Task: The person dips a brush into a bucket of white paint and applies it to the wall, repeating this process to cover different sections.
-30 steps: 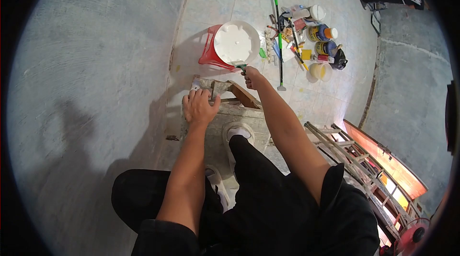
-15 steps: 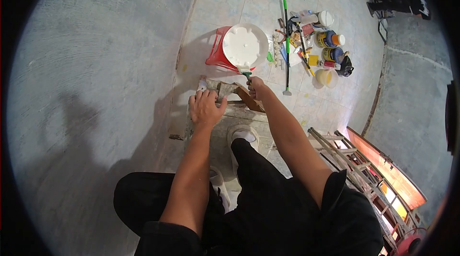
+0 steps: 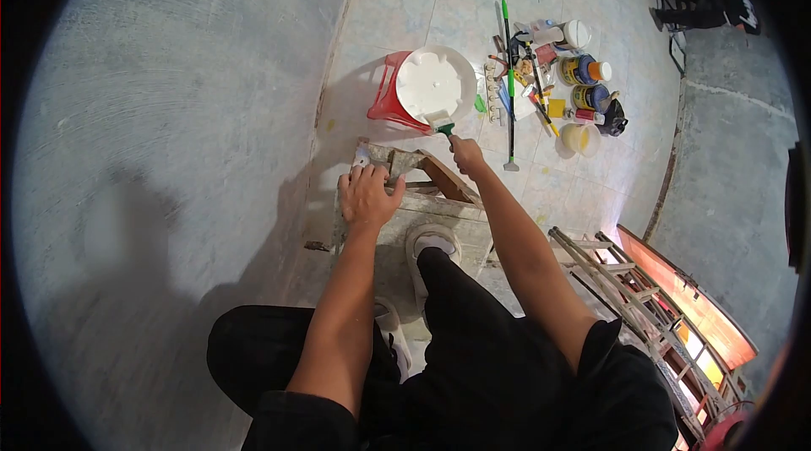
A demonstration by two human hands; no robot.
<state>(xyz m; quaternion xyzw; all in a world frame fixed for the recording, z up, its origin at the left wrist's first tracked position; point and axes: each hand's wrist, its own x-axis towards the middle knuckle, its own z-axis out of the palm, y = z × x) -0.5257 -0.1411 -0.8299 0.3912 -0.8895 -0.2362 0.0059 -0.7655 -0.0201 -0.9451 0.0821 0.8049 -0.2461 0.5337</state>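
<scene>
My right hand (image 3: 467, 154) is closed round the green handle of a paintbrush (image 3: 441, 122). Its pale, flat head reaches over the near rim of a round white tub (image 3: 467, 105), whose inside is white. That tub sits on top of a red plastic stool (image 3: 387, 96). My left hand (image 3: 369, 196) rests, thumb spread and fingers bent over the edge, on a worn, paint-stained wooden stand (image 3: 427, 203) below me. My feet, in light shoes (image 3: 429, 250), are on its boards.
A grey wall with brush marks (image 3: 194, 113) rises on the left. Right of the tub, the tiled floor holds a long green-and-black pole scraper (image 3: 510, 105), jars (image 3: 583, 71), a cup of yellowish liquid (image 3: 581, 138) and small tools. A ladder (image 3: 642, 290) stands lower right. Another person (image 3: 705, 3) is far right.
My right hand has drawn the paintbrush slightly back and right, so its head shows at the tub's near rim. My left hand stays on the stand. The view has shifted slightly.
</scene>
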